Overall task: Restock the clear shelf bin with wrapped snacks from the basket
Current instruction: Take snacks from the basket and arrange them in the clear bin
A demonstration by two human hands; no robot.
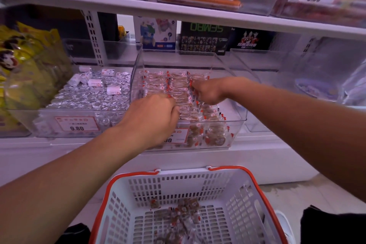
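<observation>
Head: fingers [195, 87] among wrapped snacks [178, 89].

The clear plastic shelf bin [235, 125] is open on top, so a hand can go in from above. The white shelf board [178, 13] overhead keeps that gap low. Rows of wrapped brown snacks [178, 87] fill most of the bin. The white basket with orange rim [255, 184] below is wide open.

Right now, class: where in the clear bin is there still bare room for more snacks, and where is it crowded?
Bare: the clear bin's right side, between the right hand and its wall. Crowded: wrapped snacks fill the middle rows, where the left hand works.
</observation>
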